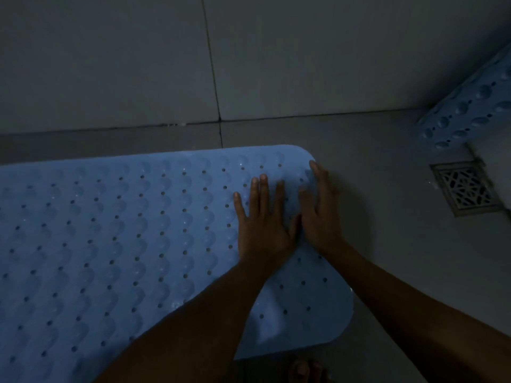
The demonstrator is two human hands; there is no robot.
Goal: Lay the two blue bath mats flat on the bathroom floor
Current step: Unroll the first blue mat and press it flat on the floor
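Pressing flat with left hand (262,225) and right hand (320,214), fingers straight, gripping nothing, on the perforated blue rubber bath mat (124,244) spread over the grey tiled floor (387,217) by its wall edge. Second blue mat (467,114) leaning unlaid at the right corner, beyond the metal drain grate (464,187); likely to cover the drain if laid there.

no readable text, no labels, no brands, no numbers, no signs anywhere

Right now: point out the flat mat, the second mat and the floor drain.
flat mat (110,230): head view, its dimpled top surface.
second mat (467,111): head view, middle of its visible part.
floor drain (466,187): head view, centre of its grate.
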